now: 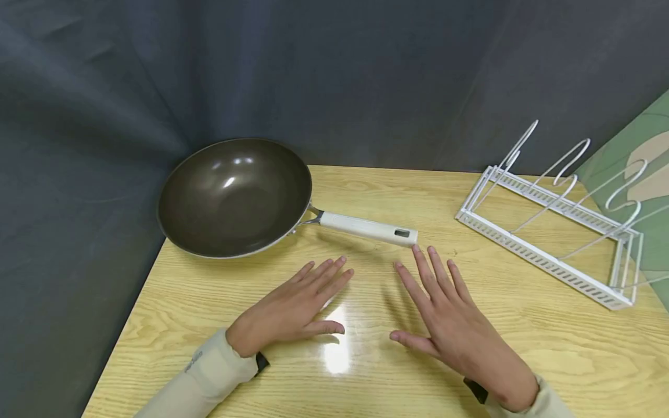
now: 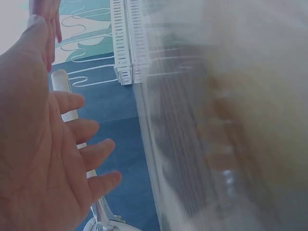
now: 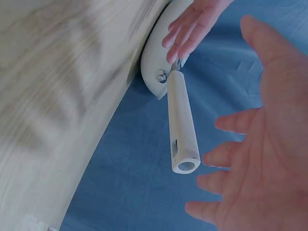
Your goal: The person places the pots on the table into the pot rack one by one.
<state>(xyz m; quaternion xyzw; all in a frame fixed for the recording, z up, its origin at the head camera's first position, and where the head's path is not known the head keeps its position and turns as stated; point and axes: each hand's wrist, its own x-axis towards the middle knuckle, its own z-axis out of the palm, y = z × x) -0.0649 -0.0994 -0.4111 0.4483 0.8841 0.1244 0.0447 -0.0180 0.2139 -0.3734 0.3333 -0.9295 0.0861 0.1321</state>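
Observation:
A dark wok (image 1: pixel 235 197) with a white handle (image 1: pixel 366 227) sits at the back left of the wooden table (image 1: pixel 522 325), handle pointing right. My left hand (image 1: pixel 308 305) lies flat and empty over the table in front of the wok, fingers straight. My right hand (image 1: pixel 439 316) is spread flat beside it, and its fingertips (image 1: pixel 418 251) are just short of the handle's end. In the right wrist view the handle (image 3: pixel 183 125) lies left of my open right palm (image 3: pixel 264 144). In the left wrist view my left palm (image 2: pixel 38 144) partly covers the handle (image 2: pixel 62 82).
A white wire rack (image 1: pixel 554 232) with several curved dividers stands at the back right of the table. Dark grey cloth (image 1: pixel 334 75) hangs behind and to the left. The table's left edge runs close beside the wok.

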